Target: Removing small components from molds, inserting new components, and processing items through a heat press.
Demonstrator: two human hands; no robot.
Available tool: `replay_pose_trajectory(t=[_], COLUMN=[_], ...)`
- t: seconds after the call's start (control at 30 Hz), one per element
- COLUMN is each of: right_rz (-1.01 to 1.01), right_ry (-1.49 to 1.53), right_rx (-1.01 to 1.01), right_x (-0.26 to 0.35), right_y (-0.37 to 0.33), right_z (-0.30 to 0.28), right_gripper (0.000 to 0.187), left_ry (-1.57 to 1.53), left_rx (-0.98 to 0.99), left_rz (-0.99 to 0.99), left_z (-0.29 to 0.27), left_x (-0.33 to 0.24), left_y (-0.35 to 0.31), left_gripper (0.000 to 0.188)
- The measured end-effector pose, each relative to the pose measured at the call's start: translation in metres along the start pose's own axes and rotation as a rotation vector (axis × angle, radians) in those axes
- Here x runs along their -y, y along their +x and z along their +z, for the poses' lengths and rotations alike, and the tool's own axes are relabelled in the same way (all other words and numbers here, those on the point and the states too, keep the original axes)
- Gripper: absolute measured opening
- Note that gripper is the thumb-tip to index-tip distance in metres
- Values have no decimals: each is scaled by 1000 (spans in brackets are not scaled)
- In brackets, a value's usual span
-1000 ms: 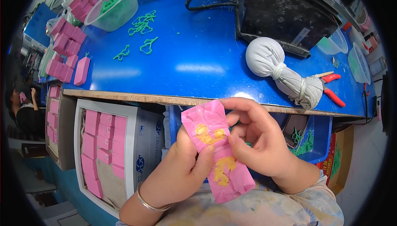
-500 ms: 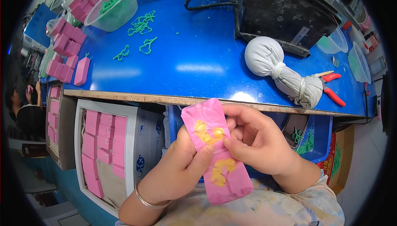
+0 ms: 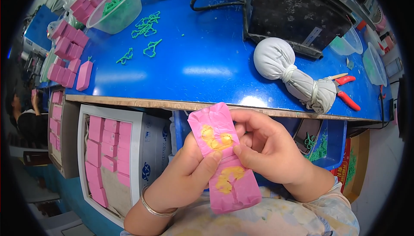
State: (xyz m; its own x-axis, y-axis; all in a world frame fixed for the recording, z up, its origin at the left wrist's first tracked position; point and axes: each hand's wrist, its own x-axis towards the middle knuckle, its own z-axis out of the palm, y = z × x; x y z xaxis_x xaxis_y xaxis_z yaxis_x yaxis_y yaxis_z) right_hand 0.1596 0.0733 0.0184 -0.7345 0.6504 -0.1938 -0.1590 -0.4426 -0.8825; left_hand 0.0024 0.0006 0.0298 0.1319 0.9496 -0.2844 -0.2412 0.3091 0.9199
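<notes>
A pink rubber mould [image 3: 238,195] lies opened out in front of my body, its two flaps joined near the middle. Yellow patches with small raised shapes mark both inner faces. My left hand [image 3: 189,175] grips the mould from the left, thumb pressed at the fold below the upper yellow patch. From the right, my right hand [image 3: 271,149] pinches the same edge between thumb and curled fingers. Both hands are closed on it, just before the table's front edge. Parts of the fingers are hidden behind the upper flap.
Across the blue table [image 3: 172,72] lie green wax pieces [image 3: 146,24], a tied white cloth bundle [image 3: 297,74] and red-handled pliers [image 3: 348,93]. A black machine [image 3: 297,16] stands behind. Pink blocks fill a drawer [image 3: 140,158] at left; a blue tray [image 3: 340,149] sits under the edge.
The mould's lower flap has shifted slightly left. Both hands keep their hold with almost no movement.
</notes>
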Motion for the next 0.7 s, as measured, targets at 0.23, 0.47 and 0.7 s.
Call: replay_pose_trajectory(t=[0.23, 0.47, 0.7], right_rz=[-10, -11, -15], right_ry=[24, 21, 74], right_rx=[-36, -45, -43], right_x=[-2, -2, -5], right_y=[1, 2, 2], right_z=[1, 1, -1], right_gripper=[43, 39, 40], left_ry=[94, 271, 297], left_rx=[-29, -38, -37], left_rz=[37, 105, 84], left_z=[2, 2, 5], left_x=[2, 5, 4], left_y=[-2, -4, -5], left_gripper=[50, 44, 44])
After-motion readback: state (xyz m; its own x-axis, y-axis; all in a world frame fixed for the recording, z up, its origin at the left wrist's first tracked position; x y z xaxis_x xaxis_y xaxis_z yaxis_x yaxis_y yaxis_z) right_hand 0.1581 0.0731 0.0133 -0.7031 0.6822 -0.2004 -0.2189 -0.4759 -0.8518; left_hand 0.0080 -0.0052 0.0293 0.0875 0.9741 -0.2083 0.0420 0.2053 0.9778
